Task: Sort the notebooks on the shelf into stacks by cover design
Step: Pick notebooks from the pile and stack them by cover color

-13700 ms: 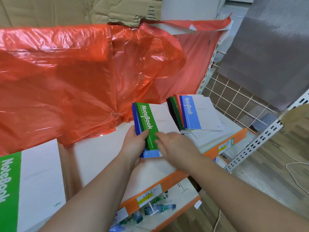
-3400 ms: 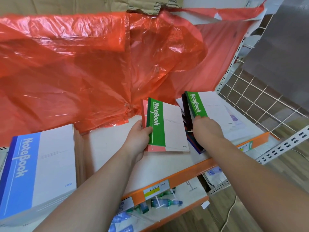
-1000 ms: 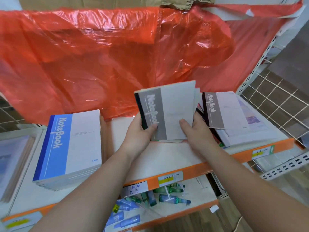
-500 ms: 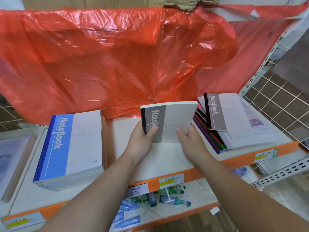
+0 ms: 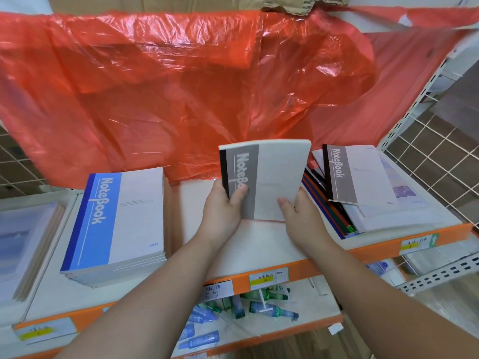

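Both hands hold a bundle of grey-banded notebooks (image 5: 272, 174) tilted up over the middle of the white shelf (image 5: 248, 244). My left hand (image 5: 223, 206) grips its spine edge with the thumb on the cover. My right hand (image 5: 300, 216) grips its right edge. A tall stack of blue-banded notebooks (image 5: 116, 224) lies on the left. To the right, another grey-banded notebook (image 5: 355, 172) tops a mixed pile with red, green, blue and black spines (image 5: 326, 211).
Red plastic sheeting (image 5: 181, 86) hangs behind the shelf. More pale books (image 5: 26, 242) lie at the far left. The orange shelf lip (image 5: 311, 265) carries price labels. Small bottles (image 5: 259, 301) lie on the lower shelf. A wire grid panel (image 5: 435, 156) stands at the right.
The grey bundle has been tilted up again, its top edge a little higher than half a second ago. Both hands keep their grip on it.
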Demonstrator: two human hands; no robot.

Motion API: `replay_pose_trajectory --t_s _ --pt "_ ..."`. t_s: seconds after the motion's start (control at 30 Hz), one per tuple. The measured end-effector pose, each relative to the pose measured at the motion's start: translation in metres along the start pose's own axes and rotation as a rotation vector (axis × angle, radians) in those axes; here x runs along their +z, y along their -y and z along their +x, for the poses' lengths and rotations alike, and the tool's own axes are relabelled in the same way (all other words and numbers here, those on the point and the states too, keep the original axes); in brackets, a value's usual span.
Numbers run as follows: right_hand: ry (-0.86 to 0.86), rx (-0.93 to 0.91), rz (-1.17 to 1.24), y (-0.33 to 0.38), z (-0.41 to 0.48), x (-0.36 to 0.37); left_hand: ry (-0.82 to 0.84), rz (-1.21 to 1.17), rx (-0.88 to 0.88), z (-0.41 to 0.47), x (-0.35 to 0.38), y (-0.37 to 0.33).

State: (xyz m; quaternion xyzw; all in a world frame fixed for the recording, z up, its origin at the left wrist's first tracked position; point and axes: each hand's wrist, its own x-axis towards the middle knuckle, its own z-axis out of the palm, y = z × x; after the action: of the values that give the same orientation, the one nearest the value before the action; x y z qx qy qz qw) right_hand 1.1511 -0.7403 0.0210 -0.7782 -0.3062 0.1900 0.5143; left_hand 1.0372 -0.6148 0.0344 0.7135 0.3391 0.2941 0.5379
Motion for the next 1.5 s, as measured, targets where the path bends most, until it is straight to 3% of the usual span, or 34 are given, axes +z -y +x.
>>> replay_pose_trajectory --t_s 0.27,0.43,0.6,0.77,1.0,1.5 --pt "0.014 -0.220 0.054 0.068 0.006 0.012 -0.258 0.056 0.108 -0.010 -0.053 -0.057" --pt "0.196 -0.118 0.303 0.107 -0.007 0.057 -0.386 0.147 0.105 -0.037 -0.109 -0.055" --pt "0.352 -0.062 0.334 0.127 -0.022 0.101 -0.421 0.434 0.094 -0.057 -0.165 -0.042" --pt "0.374 -0.021 0.129 0.134 -0.021 0.144 -0.408 0.668 -0.012 -0.054 -0.209 -0.022" --pt "0.338 -0.016 -0.162 0.133 -0.024 0.170 -0.344 0.782 -0.132 -0.043 -0.236 0.006" --pt "0.273 -0.026 -0.400 0.127 -0.022 0.185 -0.230 0.893 -0.103 -0.029 -0.240 0.027"
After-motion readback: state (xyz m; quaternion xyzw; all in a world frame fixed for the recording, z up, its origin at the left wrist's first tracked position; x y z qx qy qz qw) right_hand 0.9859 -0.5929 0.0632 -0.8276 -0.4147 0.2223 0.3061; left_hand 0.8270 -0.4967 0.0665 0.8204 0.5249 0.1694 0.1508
